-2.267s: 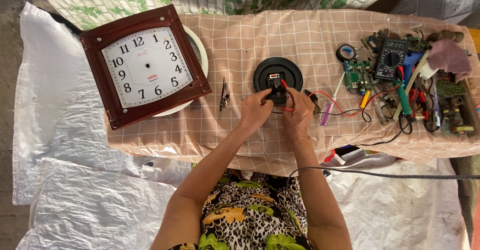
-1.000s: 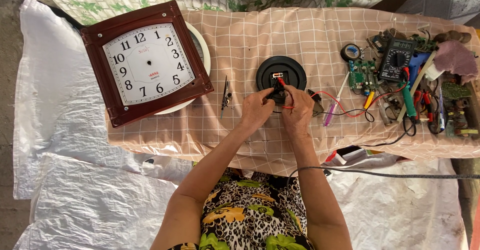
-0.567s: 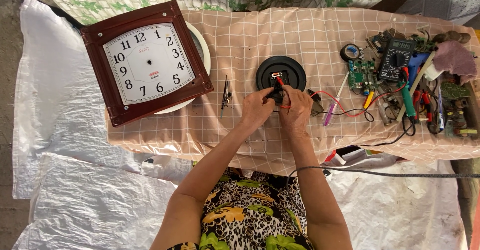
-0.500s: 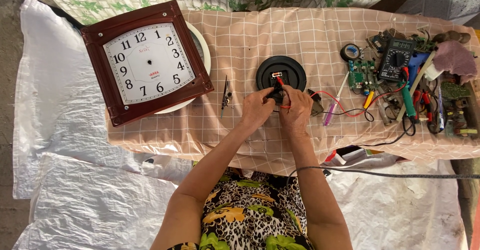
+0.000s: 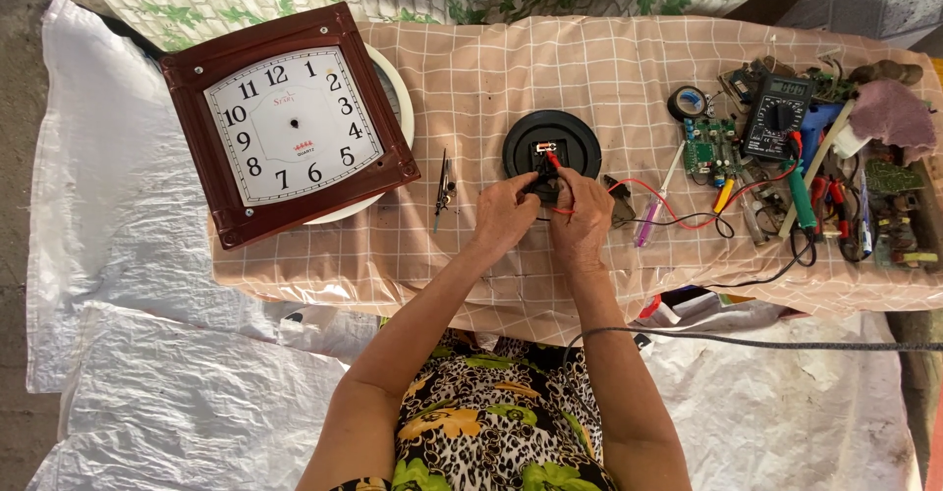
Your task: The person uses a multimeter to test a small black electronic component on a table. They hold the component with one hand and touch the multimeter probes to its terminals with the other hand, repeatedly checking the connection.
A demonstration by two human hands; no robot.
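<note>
A round black clock back point(image 5: 551, 143) lies face down in the middle of the checked cloth table point(image 5: 471, 69). My left hand point(image 5: 503, 214) pinches a black test probe at its lower edge. My right hand point(image 5: 582, 212) holds a red test probe, its tip on the small movement at the centre of the black disc. Red and black leads run right from my hands to a multimeter point(image 5: 777, 116).
A square brown wall clock point(image 5: 287, 124) lies face up at the left, over a white round plate. Tweezers point(image 5: 443, 189) rest between it and the disc. Circuit boards, a green-handled soldering iron point(image 5: 801, 196), tools and a pink cloth crowd the right end.
Both hands have stayed at the black disc, with only small shifts of the fingers and probes. The camera has moved slightly.
</note>
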